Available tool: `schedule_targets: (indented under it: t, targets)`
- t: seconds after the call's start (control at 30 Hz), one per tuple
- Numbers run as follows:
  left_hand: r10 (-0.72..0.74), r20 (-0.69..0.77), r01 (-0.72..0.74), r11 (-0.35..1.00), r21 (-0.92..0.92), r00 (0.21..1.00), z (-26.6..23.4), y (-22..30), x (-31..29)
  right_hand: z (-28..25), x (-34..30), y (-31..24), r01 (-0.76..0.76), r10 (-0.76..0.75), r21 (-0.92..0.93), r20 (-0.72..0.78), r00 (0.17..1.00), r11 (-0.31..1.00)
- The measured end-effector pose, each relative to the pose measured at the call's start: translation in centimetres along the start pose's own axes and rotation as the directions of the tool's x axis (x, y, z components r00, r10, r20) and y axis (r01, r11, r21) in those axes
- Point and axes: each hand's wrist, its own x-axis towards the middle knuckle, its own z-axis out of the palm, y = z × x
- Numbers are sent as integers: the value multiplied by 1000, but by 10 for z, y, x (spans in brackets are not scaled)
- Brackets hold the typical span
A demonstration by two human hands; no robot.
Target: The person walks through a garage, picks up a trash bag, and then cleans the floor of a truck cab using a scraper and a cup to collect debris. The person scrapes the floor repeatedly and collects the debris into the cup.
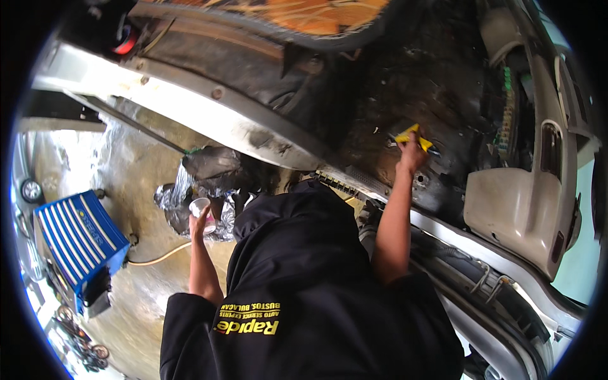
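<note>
My left hand (199, 223), out to the left over the shop floor, is wrapped round a see-through plastic cup (200, 206). What the cup contains is hard to make out. On the other side, my right hand (413, 155) reaches into the stripped car body and pinches a flat yellow spreader (406, 134) with pointed corners. It is held low at the dark, stained car floor (380, 152); whether it touches the surface I cannot tell. My fingers partly hide the spreader.
A pale door sill (253, 136) runs between me and the car floor. Beige trim panels (506, 206) stand at right. Black plastic sheeting (218, 166) lies left of me, near a blue tool cabinet (82, 234) and a hose (158, 258). An orange patterned round panel (316, 16) is at the top.
</note>
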Motion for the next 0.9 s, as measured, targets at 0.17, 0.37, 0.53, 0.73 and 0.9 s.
schedule_targets:
  t: [0.17,0.37,0.53,0.73,0.9]
  targets:
    - [258,-343,-204,961,187,903,-34,144,-137,73,19,-12,-121,121,-1,117,986,993]
    - [723,1,-684,653,-325,690,-11,339,-267,151,51,17,-161,52,219,435,899,962]
    - [871,138,-876,444,189,472,99,471,-282,122,83,56,-11,46,-84,424,905,996]
    - [799,414,-894,331,302,436,208,544,-309,58,110,17,-105,152,-129,437,887,986]
    - [687,438,-812,440,384,579,292,555,-275,94,118,-13,-122,29,175,455,890,977]
